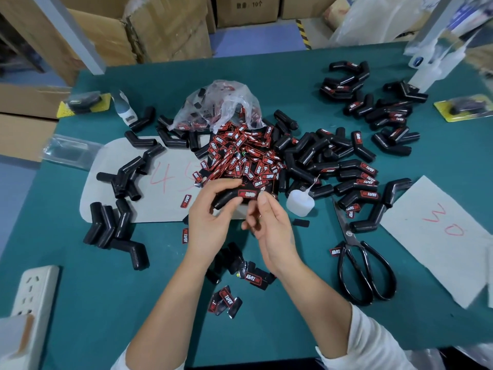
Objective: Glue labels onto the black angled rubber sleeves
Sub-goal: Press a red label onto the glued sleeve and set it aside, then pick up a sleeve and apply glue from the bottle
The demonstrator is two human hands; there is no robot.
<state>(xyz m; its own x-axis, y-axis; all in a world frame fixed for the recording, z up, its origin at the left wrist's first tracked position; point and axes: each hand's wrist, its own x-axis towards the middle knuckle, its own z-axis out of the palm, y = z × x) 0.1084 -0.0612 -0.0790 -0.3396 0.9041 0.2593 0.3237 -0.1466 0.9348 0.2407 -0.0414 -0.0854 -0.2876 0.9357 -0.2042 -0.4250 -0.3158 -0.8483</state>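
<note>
Worktop (346,316) surface: teal green. Rubber sleeves (128,180): plain black throughout. Labels (240,153): black ground, red border, red and white lettering. Glue bottle (300,204): translucent white. Scissors (362,271): black handles, steel-grey blades. Paper sheets (437,236): pale grey, numerals in red marker. Blister cards (461,108): yellow backing. Power strip (34,292): white. Cartons (165,30) behind: brown. Sleeve cuffs (373,340): white.

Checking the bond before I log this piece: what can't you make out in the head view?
- Glue line under the label on the held sleeve: hidden by the label and the left hand.
- Right hand fingertips' contact: blurred.
- Glue bottle level: not discernible.
</note>
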